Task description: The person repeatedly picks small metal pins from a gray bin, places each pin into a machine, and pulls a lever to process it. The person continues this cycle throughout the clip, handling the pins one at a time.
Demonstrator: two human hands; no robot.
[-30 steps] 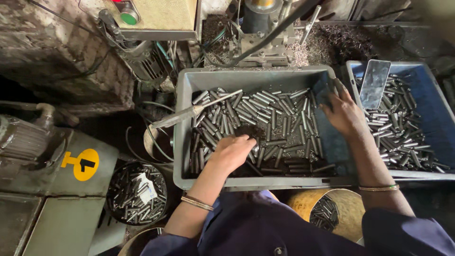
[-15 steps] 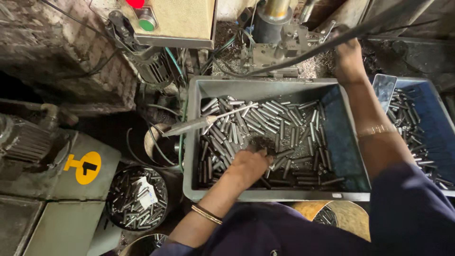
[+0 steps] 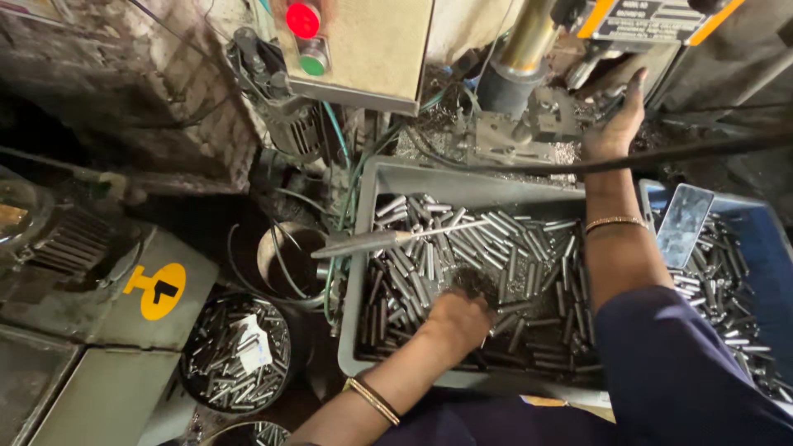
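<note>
So the left hand (image 3: pixel 458 318) is down in the grey plastic bin (image 3: pixel 363 248), sitting right on the heap of short dark metal rods (image 3: pixel 496 256) that fills it. It's curled palm-down over the rods with the fingers buried in the pile, so I honestly can't tell if it has clenched around any of them or is just resting there. A thin gold bangle sits on that forearm near the bottom edge. The right hand (image 3: pixel 615 124) is way up past the far rim of the bin, reaching into the drill-press-type machine (image 3: pixel 529 124), fingers stretched out and loose against the metal fixture under the brass-coloured spindle column (image 3: pixel 529 37), with metal shavings all around it; can't make out anything pinched between the fingers. A long slim metal tool with a tapered grey handle (image 3: pixel 388 241) lies across the left rim of the bin, tip pointing over the rods. To the right is a blue plastic crate (image 3: pixel 772 248) with more of the same rods and a flat shiny rectangular piece (image 3: pixel 684 225) propped on its edge. Bottom left, a round black container (image 3: pixel 239 351) also holds rods, just beside a yellow round sticker (image 3: pixel 154 291).
</note>
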